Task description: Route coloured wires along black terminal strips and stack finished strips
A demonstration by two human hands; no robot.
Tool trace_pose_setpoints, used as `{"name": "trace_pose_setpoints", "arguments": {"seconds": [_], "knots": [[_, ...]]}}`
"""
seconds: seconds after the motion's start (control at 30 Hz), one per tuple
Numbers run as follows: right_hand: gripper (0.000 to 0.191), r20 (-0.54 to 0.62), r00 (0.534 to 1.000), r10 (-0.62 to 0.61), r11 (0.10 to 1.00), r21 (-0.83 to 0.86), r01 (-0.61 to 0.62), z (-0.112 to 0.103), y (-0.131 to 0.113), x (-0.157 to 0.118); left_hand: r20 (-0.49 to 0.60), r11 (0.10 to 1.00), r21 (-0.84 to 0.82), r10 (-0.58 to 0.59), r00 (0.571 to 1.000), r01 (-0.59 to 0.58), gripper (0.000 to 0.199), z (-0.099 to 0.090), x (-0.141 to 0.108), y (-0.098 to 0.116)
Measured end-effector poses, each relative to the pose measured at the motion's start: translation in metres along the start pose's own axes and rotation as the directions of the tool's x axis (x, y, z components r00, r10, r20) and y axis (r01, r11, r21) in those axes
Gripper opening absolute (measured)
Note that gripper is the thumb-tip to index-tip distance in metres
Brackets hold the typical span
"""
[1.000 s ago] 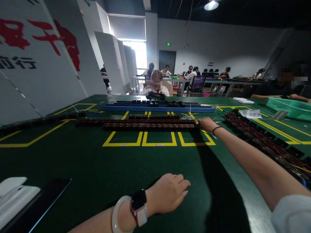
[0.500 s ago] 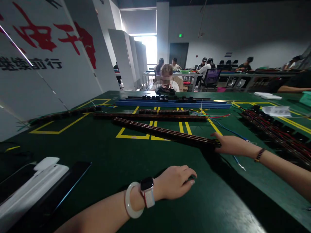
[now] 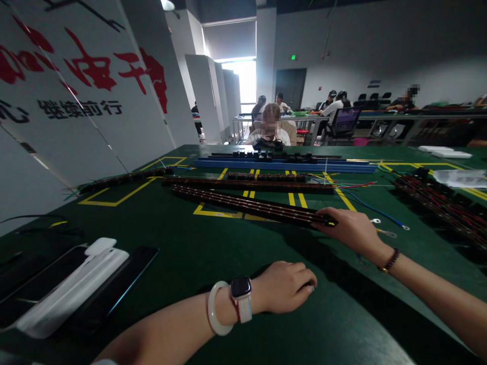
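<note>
My right hand (image 3: 352,228) is closed round the near right end of a long dark strip (image 3: 247,204) with copper-coloured lines along it. The strip runs slantwise across the table to the left. My left hand (image 3: 283,286), with a watch (image 3: 241,288) and a pale bangle at the wrist, rests on the green table (image 3: 213,253) in front of the strip. Its fingers are curled in loosely, and I see nothing in them. Beside my right hand lie wires with ring terminals (image 3: 405,227). Behind the held strip lies another long dark strip (image 3: 274,187).
A blue rail (image 3: 285,165) with black parts spans the far side. Dark bundles with red wires (image 3: 441,208) lie at right. At left are a white case (image 3: 76,289) and a dark flat device (image 3: 122,279). A person (image 3: 271,129) sits opposite; others work farther back.
My right hand has drawn nearer with the strip's end, and the strip has turned its lined face more toward me. The whole view has shifted slightly. My left hand stays resting.
</note>
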State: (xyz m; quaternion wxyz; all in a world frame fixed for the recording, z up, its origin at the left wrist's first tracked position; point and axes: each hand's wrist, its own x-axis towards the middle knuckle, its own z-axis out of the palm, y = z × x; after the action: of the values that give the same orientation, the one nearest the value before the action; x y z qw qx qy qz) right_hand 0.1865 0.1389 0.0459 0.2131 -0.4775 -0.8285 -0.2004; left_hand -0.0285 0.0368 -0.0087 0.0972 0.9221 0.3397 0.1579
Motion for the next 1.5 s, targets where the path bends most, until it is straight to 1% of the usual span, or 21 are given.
{"name": "trace_pose_setpoints", "arguments": {"seconds": [0.07, 0.13, 0.23, 0.33, 0.47, 0.6, 0.7, 0.77, 0.8, 0.9, 1.03, 1.17, 1.2, 1.23, 1.27, 1.3, 1.33, 1.37, 1.4, 1.43, 1.5], "knots": [[0.035, -0.041, 0.999, -0.024, 0.998, 0.062, 0.027, 0.004, -0.023, 0.012, -0.004, 1.000, 0.009, 0.001, 1.000, -0.001, 0.028, 0.001, 0.000, 0.000], [0.034, -0.041, 0.998, -0.042, 0.989, 0.138, 0.047, 0.009, -0.049, 0.024, -0.005, 1.000, 0.019, 0.002, 1.000, -0.002, 0.029, 0.001, 0.000, 0.000], [0.033, -0.007, 0.996, -0.091, 0.968, 0.234, 0.090, 0.018, -0.087, 0.041, -0.003, 0.999, 0.038, 0.012, 1.000, -0.012, 0.029, 0.002, 0.000, -0.001], [0.035, 0.039, 0.981, -0.188, 0.930, 0.330, 0.165, 0.032, -0.118, 0.054, 0.004, 0.998, 0.060, 0.031, 1.000, -0.032, 0.031, 0.002, -0.001, -0.002], [0.043, 0.149, 0.948, -0.281, 0.874, 0.448, 0.189, 0.049, -0.142, 0.063, 0.010, 0.998, 0.052, 0.037, 0.999, -0.037, 0.031, 0.002, -0.002, -0.004], [0.055, 0.242, 0.903, -0.355, 0.856, 0.473, 0.210, 0.050, -0.141, 0.065, 0.028, 0.999, 0.012, 0.034, 0.999, -0.034, 0.030, 0.000, -0.002, -0.004], [0.066, 0.220, 0.885, -0.411, 0.851, 0.442, 0.285, 0.041, -0.127, 0.063, 0.040, 0.998, -0.059, 0.004, 0.999, -0.002, 0.030, -0.002, -0.002, -0.004], [0.064, 0.207, 0.891, -0.404, 0.865, 0.402, 0.299, 0.036, -0.115, 0.060, 0.028, 0.993, -0.116, -0.033, 0.999, 0.036, 0.029, -0.004, -0.001, -0.004], [0.061, 0.218, 0.897, -0.385, 0.874, 0.398, 0.279, 0.035, -0.109, 0.058, 0.024, 0.988, -0.144, -0.052, 0.998, 0.055, 0.028, -0.005, 0.000, -0.003], [0.050, 0.317, 0.886, -0.339, 0.870, 0.463, 0.168, 0.036, -0.095, 0.053, 0.037, 0.971, -0.214, -0.098, 0.994, 0.104, 0.027, -0.009, 0.002, -0.003], [0.039, 0.472, 0.811, -0.344, 0.859, 0.507, 0.070, 0.040, -0.090, 0.053, 0.093, 0.958, -0.254, -0.111, 0.990, 0.131, 0.027, -0.015, 0.005, -0.003], [0.037, 0.535, 0.763, -0.363, 0.855, 0.517, 0.045, 0.037, -0.090, 0.065, 0.132, 0.967, -0.223, -0.098, 0.986, 0.126, 0.026, -0.014, 0.005, -0.006], [0.036, 0.560, 0.736, -0.381, 0.843, 0.538, 0.027, 0.037, -0.090, 0.068, 0.136, 0.974, -0.197, -0.084, 0.987, 0.110, 0.026, -0.013, 0.005, -0.007], [0.034, 0.603, 0.686, -0.407, 0.818, 0.575, -0.020, 0.038, -0.089, 0.072, 0.134, 0.983, -0.161, -0.065, 0.989, 0.086, 0.025, -0.012, 0.005, -0.008], [0.030, 0.656, 0.613, -0.441, 0.778, 0.620, -0.103, 0.040, -0.088, 0.076, 0.129, 0.991, -0.120, -0.042, 0.991, 0.058, 0.025, -0.010, 0.004, -0.008], [0.025, 0.703, 0.523, -0.482, 0.724, 0.656, -0.213, 0.042, -0.087, 0.079, 0.124, 0.997, -0.078, -0.018, 0.992, 0.027, 0.025, -0.008, 0.004, -0.009], [0.020, 0.730, 0.436, -0.526, 0.661, 0.673, -0.330, 0.046, -0.086, 0.081, 0.119, 0.999, -0.040, 0.008, 0.993, -0.003, 0.026, -0.007, 0.005, -0.010], [0.016, 0.738, 0.370, -0.565, 0.598, 0.675, -0.433, 0.049, -0.086, 0.083, 0.116, 0.999, -0.009, 0.032, 0.993, -0.031, 0.026, -0.005, 0.005, -0.011], [0.014, 0.735, 0.334, -0.590, 0.546, 0.669, -0.504, 0.053, -0.086, 0.084, 0.111, 0.998, 0.014, 0.054, 0.992, -0.056, 0.026, -0.004, 0.005, -0.012], [0.013, 0.731, 0.327, -0.599, 0.517, 0.665, -0.540, 0.055, -0.086, 0.084, 0.104, 0.996, 0.030, 0.077, 0.992, -0.081, 0.026, -0.002, 0.005, -0.013], [0.011, 0.726, 0.341, -0.597, 0.502, 0.670, -0.547, 0.059, -0.086, 0.083, 0.079, 0.991, 0.045, 0.119, 0.990, -0.123, 0.026, -0.001, 0.006, -0.016]]}}
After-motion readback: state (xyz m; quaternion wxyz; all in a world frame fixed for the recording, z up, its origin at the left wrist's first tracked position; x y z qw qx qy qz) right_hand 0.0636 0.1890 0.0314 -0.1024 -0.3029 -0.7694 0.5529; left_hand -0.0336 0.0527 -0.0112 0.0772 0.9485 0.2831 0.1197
